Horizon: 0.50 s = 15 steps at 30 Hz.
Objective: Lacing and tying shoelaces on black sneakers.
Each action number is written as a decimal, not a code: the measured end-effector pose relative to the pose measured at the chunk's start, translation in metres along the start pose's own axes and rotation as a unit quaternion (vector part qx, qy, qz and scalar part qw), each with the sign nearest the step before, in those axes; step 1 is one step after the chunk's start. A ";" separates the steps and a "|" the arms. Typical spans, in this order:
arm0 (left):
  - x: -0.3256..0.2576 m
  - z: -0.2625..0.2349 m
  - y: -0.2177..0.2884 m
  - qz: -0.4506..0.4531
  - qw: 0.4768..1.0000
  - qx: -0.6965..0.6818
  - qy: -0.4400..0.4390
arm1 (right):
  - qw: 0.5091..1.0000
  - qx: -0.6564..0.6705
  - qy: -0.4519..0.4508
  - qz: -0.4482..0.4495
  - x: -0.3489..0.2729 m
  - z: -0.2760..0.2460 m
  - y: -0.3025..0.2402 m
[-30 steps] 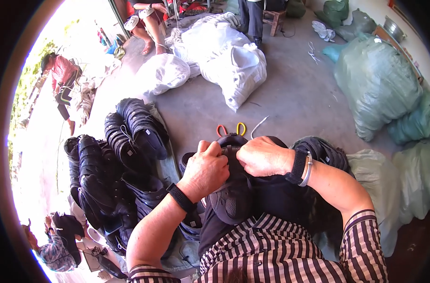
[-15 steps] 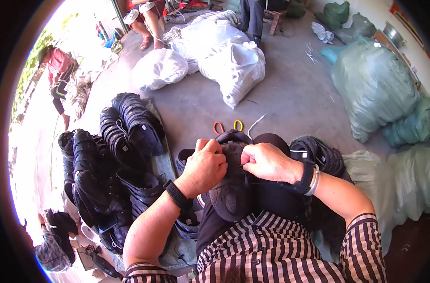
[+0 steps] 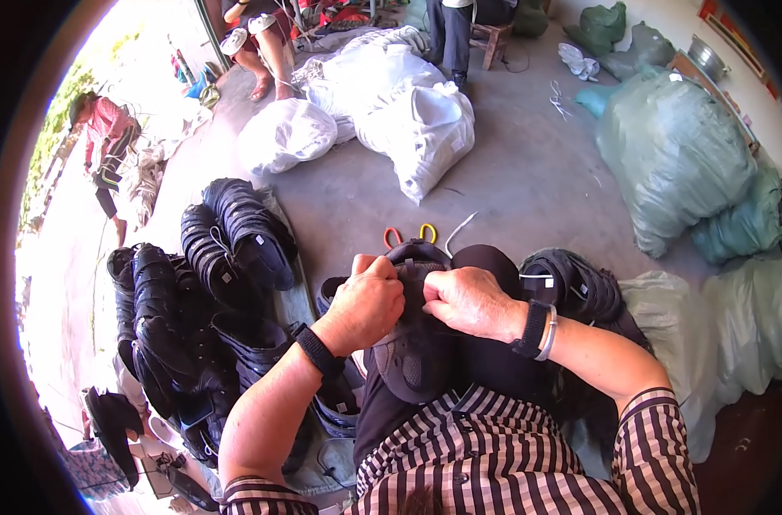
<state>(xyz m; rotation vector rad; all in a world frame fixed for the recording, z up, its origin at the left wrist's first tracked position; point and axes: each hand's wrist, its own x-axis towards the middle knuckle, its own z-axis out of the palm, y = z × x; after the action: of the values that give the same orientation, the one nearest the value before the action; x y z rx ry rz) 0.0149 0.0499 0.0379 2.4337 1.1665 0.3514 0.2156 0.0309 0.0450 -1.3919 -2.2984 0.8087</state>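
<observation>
Bare grey concrete floor [image 3: 528, 184], sunlit doorway side at left, wall at upper right. White stuffed sacks [image 3: 391, 120] lie heaped at the far end; pale green plastic bales [image 3: 674, 150] line the right side. To the person's left, rows of finished dark blue-black sports shoes [image 3: 193, 300] stand packed side by side, reaching almost to the knee. The open floor is between the knees and the sacks, with an orange-and-yellow-handled pair of scissors [image 3: 411, 234] lying there just past the shoe. The dark grey mesh-sided shoe [image 3: 417, 343] rests on the lap, toe toward the floor. Left hand [image 3: 367, 302] clenched on its upper edge; right hand [image 3: 470, 300] pinching the same spot — knuckles nearly touching. Other people sit and stand at the far edge.
</observation>
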 end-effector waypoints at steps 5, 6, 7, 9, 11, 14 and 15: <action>0.002 0.000 0.007 0.013 1.000 0.020 -0.001 | 0.997 -0.011 0.074 -0.005 -0.001 0.020 0.007; 0.002 -0.002 0.009 0.011 1.000 0.021 -0.005 | 0.997 -0.009 0.079 -0.005 0.000 0.019 0.011; 0.002 -0.008 0.013 0.015 0.999 0.022 -0.021 | 0.986 0.153 -0.003 0.073 0.003 0.012 0.010; 0.005 -0.008 0.014 0.024 0.999 0.024 -0.022 | 0.906 0.361 -0.122 0.184 0.005 -0.002 0.008; 0.009 -0.009 0.016 0.038 0.999 0.029 -0.022 | 0.877 0.422 -0.124 0.195 0.004 0.000 0.021; 0.008 -0.005 0.016 0.034 0.999 0.024 -0.016 | 0.849 0.465 -0.151 0.200 0.002 -0.009 0.016; 0.003 -0.004 0.013 0.057 0.997 -0.022 0.038 | 0.881 0.413 -0.132 0.187 0.000 -0.015 0.005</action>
<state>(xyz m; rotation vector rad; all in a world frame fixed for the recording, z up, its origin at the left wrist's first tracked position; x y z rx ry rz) 0.0241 0.0458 0.0478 2.4729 1.0426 0.5035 0.2275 0.0369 0.0537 -1.3356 -1.4758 1.9114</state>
